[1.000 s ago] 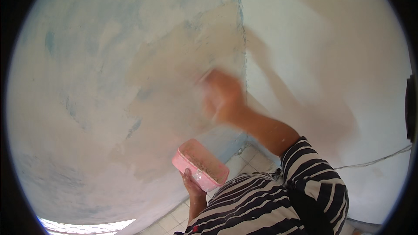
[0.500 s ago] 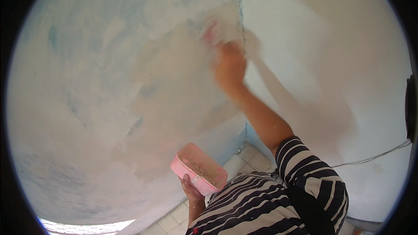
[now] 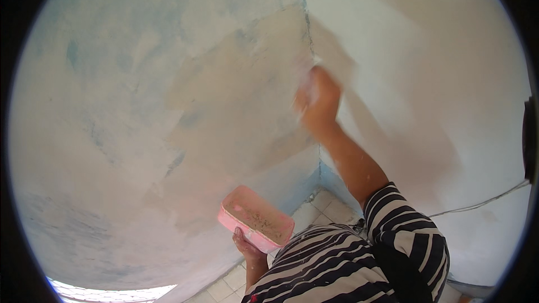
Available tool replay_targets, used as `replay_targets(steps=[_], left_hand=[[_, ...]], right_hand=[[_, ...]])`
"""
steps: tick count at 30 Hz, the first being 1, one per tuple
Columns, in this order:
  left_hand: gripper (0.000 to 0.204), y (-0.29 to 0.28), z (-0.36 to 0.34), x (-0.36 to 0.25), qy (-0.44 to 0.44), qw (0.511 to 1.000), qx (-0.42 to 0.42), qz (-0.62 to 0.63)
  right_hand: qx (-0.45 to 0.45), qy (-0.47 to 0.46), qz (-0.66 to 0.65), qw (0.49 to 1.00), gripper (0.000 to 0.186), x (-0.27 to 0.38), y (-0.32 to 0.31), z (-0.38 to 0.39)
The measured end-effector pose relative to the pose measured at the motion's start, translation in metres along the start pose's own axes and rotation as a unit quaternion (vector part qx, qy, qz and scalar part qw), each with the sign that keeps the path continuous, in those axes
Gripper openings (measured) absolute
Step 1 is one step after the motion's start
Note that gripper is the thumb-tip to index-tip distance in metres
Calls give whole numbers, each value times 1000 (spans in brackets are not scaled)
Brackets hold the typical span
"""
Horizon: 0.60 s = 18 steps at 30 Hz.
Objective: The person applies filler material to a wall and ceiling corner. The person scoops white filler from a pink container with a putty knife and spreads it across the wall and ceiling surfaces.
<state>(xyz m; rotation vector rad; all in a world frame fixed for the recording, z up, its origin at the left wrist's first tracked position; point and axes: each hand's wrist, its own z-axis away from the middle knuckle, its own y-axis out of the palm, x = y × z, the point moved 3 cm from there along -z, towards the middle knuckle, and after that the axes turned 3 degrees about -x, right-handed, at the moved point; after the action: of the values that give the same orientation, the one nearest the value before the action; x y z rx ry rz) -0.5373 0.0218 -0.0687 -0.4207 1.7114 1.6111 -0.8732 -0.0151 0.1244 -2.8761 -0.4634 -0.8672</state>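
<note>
My left hand (image 3: 247,247) grips a pink rectangular plastic container (image 3: 255,216) low in the middle, with pale and grainy residue inside and along its rim. My right hand (image 3: 320,95) is raised near the crack where the two walls meet, closed on a blurred pale tool (image 3: 309,84) whose shape I cannot make out. The left wall (image 3: 140,106) has patchy pale coating over bluish marks; the right wall (image 3: 421,50) is smoother and whiter, with shadows of my arm on it.
A blue band (image 3: 331,174) runs along the bottom of the corner, above a white tiled floor (image 3: 317,207). A cable (image 3: 477,205) crosses the right wall to a dark object (image 3: 526,140) at the edge. A bright grille (image 3: 112,292) shows at the lower left.
My right hand rose up the left wall with a pinkish tool, then moved right and slightly down toward the corner. The container in my left hand has shifted slightly left and down.
</note>
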Motion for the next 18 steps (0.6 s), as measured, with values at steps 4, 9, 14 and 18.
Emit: replay_targets(steps=[4,9,14,18], left_hand=[[60,-3,-1,9,-61,998,-11,23],[58,8,3,-1,-4,999,-27,-17],[58,-9,2,2,-37,999,-15,-10],[57,11,5,-3,-27,999,-35,-6]], right_hand=[[-80,-1,142,987,28,-4,-1,-31],[20,75,-229,970,7,19,9,1],[-30,-156,139,977,16,44,35,14],[92,-209,-106,968,20,72,13,36]])
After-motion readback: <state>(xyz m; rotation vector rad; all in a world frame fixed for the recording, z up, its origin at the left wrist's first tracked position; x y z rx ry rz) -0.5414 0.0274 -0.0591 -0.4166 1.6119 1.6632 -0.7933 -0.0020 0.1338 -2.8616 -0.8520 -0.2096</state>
